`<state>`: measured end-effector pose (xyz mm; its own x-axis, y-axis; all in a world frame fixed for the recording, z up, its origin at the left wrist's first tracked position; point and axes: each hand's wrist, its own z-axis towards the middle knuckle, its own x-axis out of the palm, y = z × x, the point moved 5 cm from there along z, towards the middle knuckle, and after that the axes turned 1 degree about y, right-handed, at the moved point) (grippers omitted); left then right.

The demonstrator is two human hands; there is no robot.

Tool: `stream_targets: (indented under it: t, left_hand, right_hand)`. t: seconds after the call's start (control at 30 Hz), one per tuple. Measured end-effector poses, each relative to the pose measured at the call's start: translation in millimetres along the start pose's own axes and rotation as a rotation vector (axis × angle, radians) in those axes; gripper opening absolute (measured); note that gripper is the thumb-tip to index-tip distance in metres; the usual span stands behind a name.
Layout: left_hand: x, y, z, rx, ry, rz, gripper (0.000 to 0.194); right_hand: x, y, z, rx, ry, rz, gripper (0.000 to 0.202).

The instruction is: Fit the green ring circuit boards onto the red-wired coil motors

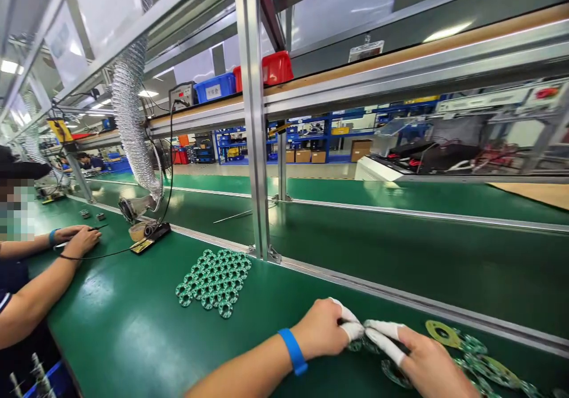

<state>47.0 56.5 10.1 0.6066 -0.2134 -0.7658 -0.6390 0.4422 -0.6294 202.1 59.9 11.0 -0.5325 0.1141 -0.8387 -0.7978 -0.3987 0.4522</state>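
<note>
My left hand (326, 330), with a blue wristband and white finger covers, is closed in a pinch. Its fingertips meet those of my right hand (420, 353), also in white finger covers and pinching. Small green ring-shaped circuit boards (355, 346) show at and just under the fingertips, partly hidden by them. Another ring-shaped board (395, 374) is below my right hand. Beyond that hand lies a loose pile of green boards (493, 368) with a yellowish ring piece (442, 333). To the left, many ring boards (216, 279) lie flat in a close-set group.
An aluminium post (253, 119) rises from the green bench (133, 327) beyond my hands. At left, a soldering stand (151, 238) sits under a flexible silver duct (131, 108). A co-worker's hands (80, 239) rest on the bench at far left. Bins (216, 88) stand on the overhead shelf.
</note>
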Motion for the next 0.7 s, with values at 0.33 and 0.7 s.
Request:
stream_targets:
  t: [0.33,0.7]
  left_hand:
    - [4.8,-11.8,-7.9,-0.082,-0.046,-0.022,0.024]
    - [-118.0,81.4,-21.4,-0.387,-0.111,0.221,0.015]
  right_hand:
    - [-7.7,35.0,-14.0,0.009,-0.045,-0.269,0.028]
    - [28.1,61.3,-30.1,-0.505,0.068,-0.305,0.037]
